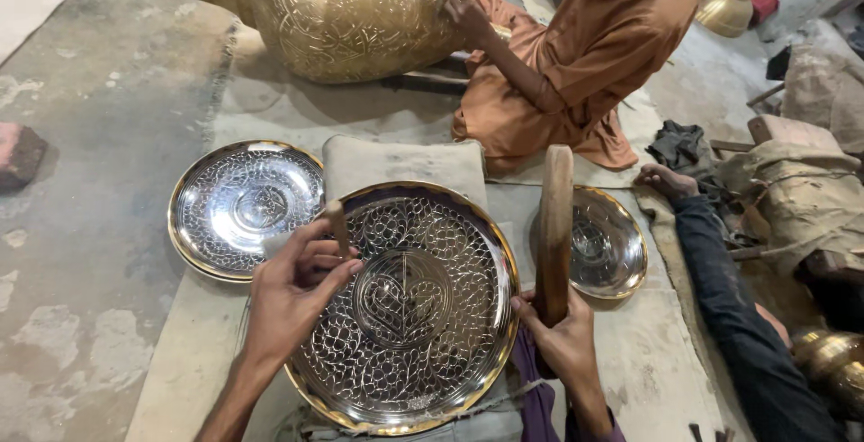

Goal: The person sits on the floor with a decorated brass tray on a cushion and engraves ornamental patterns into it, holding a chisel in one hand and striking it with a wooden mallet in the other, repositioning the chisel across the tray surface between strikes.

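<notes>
Currently chasing engraved plate [409, 316]: left hand [292, 293] pinching chisel [338, 229] on the pattern, right hand [562, 338] gripping wooden mallet [554, 226] (raised upright); next, presumably, a controlled strike onto chisel head.

Engraved round plate, chisel punch and wooden mallet, lower centre of the frame.

The plate [405, 307] is silver-toned with a gold rim, covered in a scale-like pattern around a central medallion; it lies tilted toward the camera, lower centre. The chisel punch [337, 226], a short rod, stands near upright with its tip on the plate's upper left area. The wooden mallet [554, 230] stands upright at the plate's right edge.
</notes>
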`<action>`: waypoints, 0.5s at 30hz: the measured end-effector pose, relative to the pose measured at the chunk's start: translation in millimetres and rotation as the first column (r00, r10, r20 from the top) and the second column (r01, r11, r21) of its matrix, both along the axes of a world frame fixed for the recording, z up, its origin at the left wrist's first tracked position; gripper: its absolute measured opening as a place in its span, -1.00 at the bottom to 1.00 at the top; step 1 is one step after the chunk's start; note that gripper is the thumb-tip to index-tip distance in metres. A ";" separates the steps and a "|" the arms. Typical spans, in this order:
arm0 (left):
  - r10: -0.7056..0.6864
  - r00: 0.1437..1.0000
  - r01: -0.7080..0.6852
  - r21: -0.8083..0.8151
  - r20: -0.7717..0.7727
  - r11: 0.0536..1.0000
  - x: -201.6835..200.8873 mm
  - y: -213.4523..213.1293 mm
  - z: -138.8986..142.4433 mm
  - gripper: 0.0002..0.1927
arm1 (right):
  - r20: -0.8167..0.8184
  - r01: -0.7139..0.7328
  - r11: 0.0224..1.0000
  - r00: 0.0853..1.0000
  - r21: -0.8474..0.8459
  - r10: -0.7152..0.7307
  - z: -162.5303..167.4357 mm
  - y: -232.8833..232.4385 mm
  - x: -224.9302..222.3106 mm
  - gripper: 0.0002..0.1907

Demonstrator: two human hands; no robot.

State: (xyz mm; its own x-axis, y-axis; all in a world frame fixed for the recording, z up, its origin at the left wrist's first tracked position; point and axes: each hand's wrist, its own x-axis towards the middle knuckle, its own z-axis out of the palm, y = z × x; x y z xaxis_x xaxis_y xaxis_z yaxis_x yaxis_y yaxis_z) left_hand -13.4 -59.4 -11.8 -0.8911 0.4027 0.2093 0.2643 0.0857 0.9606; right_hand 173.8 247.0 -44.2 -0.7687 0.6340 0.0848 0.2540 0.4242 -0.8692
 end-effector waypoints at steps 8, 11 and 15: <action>0.036 0.999 -0.039 0.079 0.040 0.996 -0.7 -11.5 -1.5 -0.38 | 0.046 0.055 0.987 0.998 -0.154 -0.048 -0.4 -7.2 9.0 -0.79; 0.076 0.997 -0.074 0.066 -0.030 0.995 -2.0 -14.5 -6.8 -0.39 | 0.055 0.065 0.988 0.997 -0.139 -0.058 -0.7 -7.5 9.4 -0.80; 0.140 0.990 -0.133 0.216 -0.016 0.967 -1.4 -20.4 -15.3 -0.42 | 0.009 0.024 0.997 1.000 -0.079 -0.023 -0.9 -10.3 14.5 -0.80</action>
State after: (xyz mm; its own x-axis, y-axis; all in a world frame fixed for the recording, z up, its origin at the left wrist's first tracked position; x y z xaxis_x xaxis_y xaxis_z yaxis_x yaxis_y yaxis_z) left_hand -14.9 -79.9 -27.1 -0.9262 0.2208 0.3056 0.2943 -0.0831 0.9521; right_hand 188.3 236.6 -45.1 -0.7541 0.6562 0.0280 0.2697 0.3482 -0.8978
